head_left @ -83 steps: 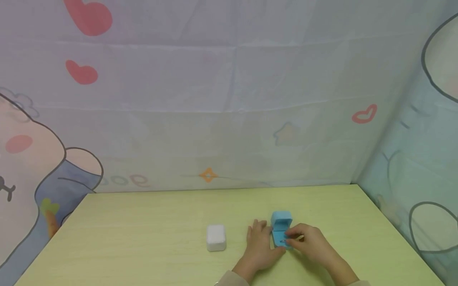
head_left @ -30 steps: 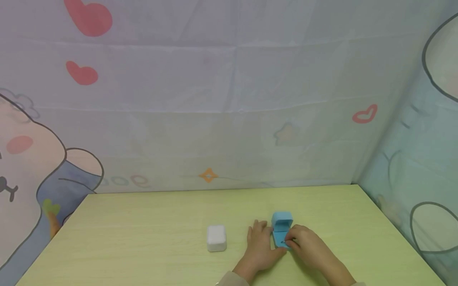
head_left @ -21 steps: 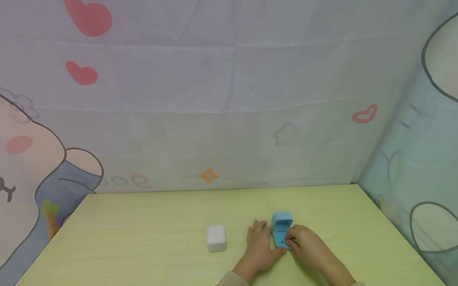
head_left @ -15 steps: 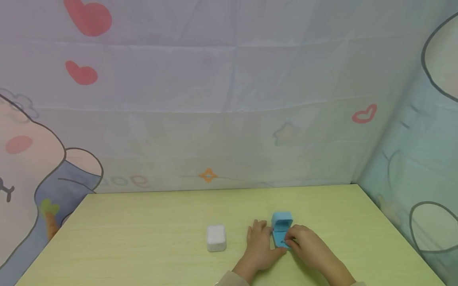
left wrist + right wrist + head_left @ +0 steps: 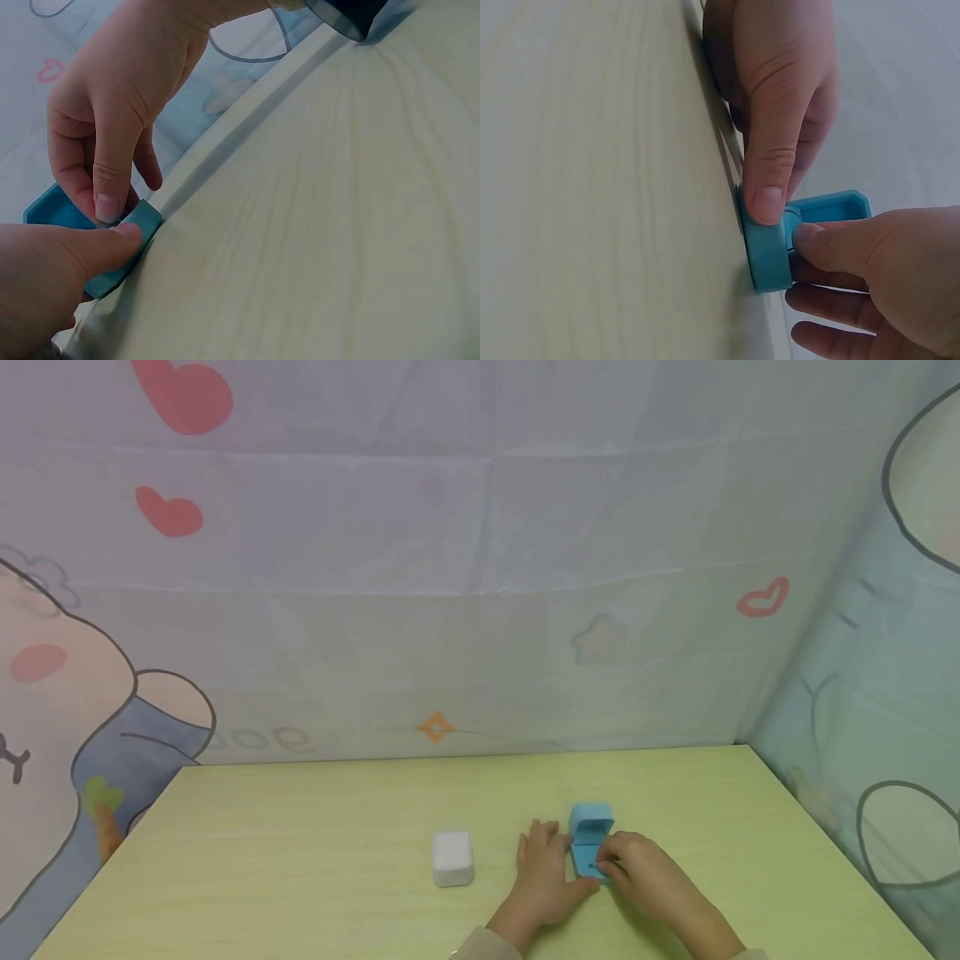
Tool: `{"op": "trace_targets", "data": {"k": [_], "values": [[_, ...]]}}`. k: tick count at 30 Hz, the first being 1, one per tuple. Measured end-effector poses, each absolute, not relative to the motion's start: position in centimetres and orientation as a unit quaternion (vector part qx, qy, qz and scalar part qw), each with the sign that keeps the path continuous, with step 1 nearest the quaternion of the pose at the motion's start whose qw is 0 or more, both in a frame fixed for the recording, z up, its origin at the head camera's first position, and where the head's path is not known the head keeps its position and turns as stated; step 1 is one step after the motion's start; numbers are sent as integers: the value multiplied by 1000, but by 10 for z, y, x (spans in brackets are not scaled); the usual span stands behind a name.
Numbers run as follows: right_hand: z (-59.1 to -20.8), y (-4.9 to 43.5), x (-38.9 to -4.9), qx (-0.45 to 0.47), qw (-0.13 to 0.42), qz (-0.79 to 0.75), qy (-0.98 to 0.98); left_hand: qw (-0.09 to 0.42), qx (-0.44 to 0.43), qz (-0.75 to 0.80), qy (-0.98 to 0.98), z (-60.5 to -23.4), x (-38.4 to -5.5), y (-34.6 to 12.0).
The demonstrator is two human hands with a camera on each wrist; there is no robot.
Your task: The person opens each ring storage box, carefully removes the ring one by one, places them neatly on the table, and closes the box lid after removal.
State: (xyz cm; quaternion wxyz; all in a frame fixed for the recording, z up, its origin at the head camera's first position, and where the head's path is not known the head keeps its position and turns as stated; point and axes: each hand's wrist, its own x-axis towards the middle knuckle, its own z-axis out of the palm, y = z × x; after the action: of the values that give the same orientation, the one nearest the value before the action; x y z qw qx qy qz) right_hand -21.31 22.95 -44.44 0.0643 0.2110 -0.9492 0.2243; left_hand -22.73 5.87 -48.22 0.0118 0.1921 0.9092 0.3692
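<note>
A small light-blue ring box [image 5: 591, 820] stands on the table with its lid raised. My left hand [image 5: 543, 878] steadies it, thumb over the front edge and fingers along its left side. In the right wrist view that thumb presses on the blue front wall [image 5: 768, 259]. My right hand [image 5: 647, 875] reaches in from the right and pinches a thin silvery ring [image 5: 792, 214] between thumb and fingertips, at the box's insert. Fingers and thumb hide much of the ring, so how deep it sits cannot be told.
A white box [image 5: 453, 858] with rounded corners, closed, stands left of my left hand. The pale yellow-green table [image 5: 300, 852] ends at a printed cloth backdrop [image 5: 420, 543] behind, with another cloth side [image 5: 862, 710] at the right.
Since the earliest frame, my right hand's fingers have drawn closer together at the ring and shifted slightly. Over the last second both hands and the box have stayed almost still.
</note>
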Motion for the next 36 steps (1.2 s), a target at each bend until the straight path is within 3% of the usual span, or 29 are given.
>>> {"op": "trace_targets", "data": {"k": [36], "values": [[-440, 231, -212, 210, 44, 234, -948, 15, 186, 373, 909, -478, -225, 58]]}}
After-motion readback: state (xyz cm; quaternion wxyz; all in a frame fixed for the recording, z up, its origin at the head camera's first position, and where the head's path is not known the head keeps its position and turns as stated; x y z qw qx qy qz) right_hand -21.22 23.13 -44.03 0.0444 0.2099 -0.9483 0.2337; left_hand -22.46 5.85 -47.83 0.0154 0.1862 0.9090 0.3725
